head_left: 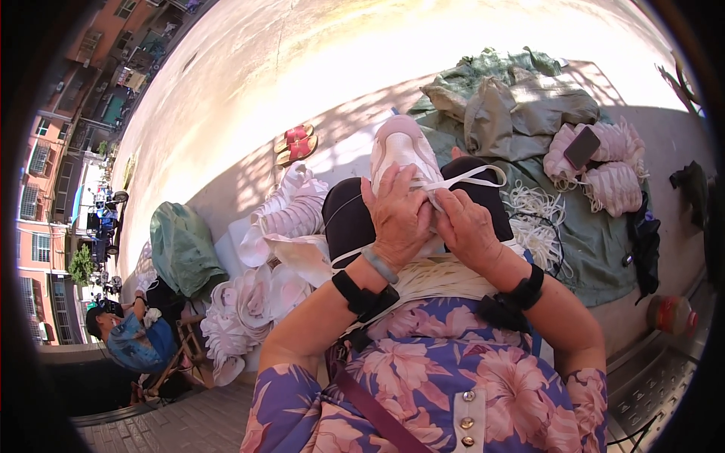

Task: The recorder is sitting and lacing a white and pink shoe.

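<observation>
Pale pink sneaker (398, 147) between black-clad knees (349, 220), just ahead of both hands; its long axis ran away from the body, toe farthest out. The left hand (399, 214) rested bent-fingered over its near end, the firmness of its grip unclear; the right hand (461, 224), just beside it, pinched a looped white shoelace (462, 179). Shaded concrete ground (249, 185) bore a green tarp (585, 249); buildings (41, 219) stood far left, outdoors.
</observation>
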Demonstrator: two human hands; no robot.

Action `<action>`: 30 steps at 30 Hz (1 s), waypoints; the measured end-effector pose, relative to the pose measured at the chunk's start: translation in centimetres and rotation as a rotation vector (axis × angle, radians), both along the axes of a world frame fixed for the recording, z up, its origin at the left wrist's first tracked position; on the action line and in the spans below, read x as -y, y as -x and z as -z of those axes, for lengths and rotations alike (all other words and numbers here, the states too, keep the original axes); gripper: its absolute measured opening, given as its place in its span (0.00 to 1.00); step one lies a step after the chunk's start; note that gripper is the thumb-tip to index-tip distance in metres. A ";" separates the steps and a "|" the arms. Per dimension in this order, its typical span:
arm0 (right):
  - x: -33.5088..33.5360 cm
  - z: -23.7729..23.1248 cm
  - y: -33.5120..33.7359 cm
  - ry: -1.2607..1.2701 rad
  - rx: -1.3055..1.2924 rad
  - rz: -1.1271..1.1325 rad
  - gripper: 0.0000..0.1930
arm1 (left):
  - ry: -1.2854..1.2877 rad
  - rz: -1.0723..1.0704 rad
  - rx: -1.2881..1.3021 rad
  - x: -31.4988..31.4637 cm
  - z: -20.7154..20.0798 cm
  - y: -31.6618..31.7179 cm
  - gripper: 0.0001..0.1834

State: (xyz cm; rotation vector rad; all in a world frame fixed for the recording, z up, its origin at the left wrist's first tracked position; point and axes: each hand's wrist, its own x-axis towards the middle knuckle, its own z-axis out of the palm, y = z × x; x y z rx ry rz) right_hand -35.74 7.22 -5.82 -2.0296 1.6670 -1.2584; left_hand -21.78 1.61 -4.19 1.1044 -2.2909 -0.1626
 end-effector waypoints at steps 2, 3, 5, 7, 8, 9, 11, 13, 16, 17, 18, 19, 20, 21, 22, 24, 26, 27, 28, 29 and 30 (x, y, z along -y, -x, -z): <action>0.1 -0.3 0.2 0.012 -0.031 -0.041 0.18 | -0.007 -0.007 -0.003 0.2 0.1 0.1 0.04; 0.1 -0.4 0.2 -0.012 -0.038 -0.054 0.18 | -0.013 -0.013 -0.007 0.2 0.2 0.1 0.04; 0.0 -0.3 0.2 -0.036 -0.045 -0.067 0.18 | -0.012 0.000 0.012 0.2 -0.1 0.1 0.04; -0.1 0.1 0.2 -0.043 -0.032 -0.037 0.18 | -0.011 0.013 0.032 0.0 -0.8 0.2 0.04; -0.1 0.2 0.4 -0.047 -0.031 -0.034 0.18 | 0.012 0.049 0.083 -0.2 -1.4 0.1 0.05; -0.2 0.1 0.6 -0.046 -0.013 -0.038 0.18 | 0.036 0.081 0.136 -0.4 -2.2 0.0 0.05; -0.4 -0.1 0.9 -0.049 0.010 -0.036 0.18 | 0.017 0.113 0.165 -1.3 -4.0 -1.6 0.05; -0.7 -0.1 1.1 -0.069 -0.011 -0.070 0.17 | -0.002 0.129 0.244 -2.1 -5.4 -4.1 0.04; -0.8 0.0 1.2 -0.036 0.007 -0.046 0.17 | 0.058 0.052 0.368 -3.1 -5.8 -9.0 0.02; -0.7 0.1 1.3 -0.038 0.009 -0.043 0.17 | 0.075 -0.002 0.404 -3.4 -5.5 -10.9 0.02; -0.7 0.2 1.4 -0.036 0.022 -0.047 0.18 | 0.091 -0.052 0.438 -3.6 -5.0 -12.9 0.02; -0.8 0.2 1.5 -0.034 0.036 -0.050 0.18 | 0.077 -0.126 0.464 -3.8 -4.7 -14.9 0.01; -0.7 0.3 1.6 -0.035 0.039 -0.049 0.18 | 0.063 -0.205 0.490 -4.0 -4.3 -17.1 0.01; -0.6 0.2 1.6 -0.026 0.047 -0.046 0.18 | 0.063 -0.210 0.495 -4.3 -4.0 -19.3 0.01; -0.5 0.2 1.6 -0.020 0.049 -0.039 0.19 | 0.038 -0.306 0.487 -4.6 -3.4 -21.3 0.02; -0.7 0.2 1.3 -0.058 0.123 -0.027 0.19 | 0.014 -0.405 0.480 -5.2 -2.9 -22.6 0.02; -0.7 0.0 1.1 -0.096 0.192 -0.011 0.18 | -0.151 -0.326 0.286 -5.6 -2.2 -23.3 0.04; -0.7 -0.1 1.2 -0.158 0.288 -0.005 0.16 | -0.154 -0.325 0.277 -5.6 -2.1 -22.8 0.04; -0.7 -0.1 1.2 -0.219 0.382 0.003 0.14 | -0.171 -0.293 0.216 -5.3 -2.0 -22.0 0.06; -0.6 0.3 1.2 -0.219 0.375 0.005 0.14 | -0.187 -0.261 0.157 -4.9 -2.0 -21.1 0.08; -0.2 1.1 1.2 -0.228 0.581 0.035 0.11 | -0.188 -0.255 0.148 -4.4 -2.1 -20.1 0.08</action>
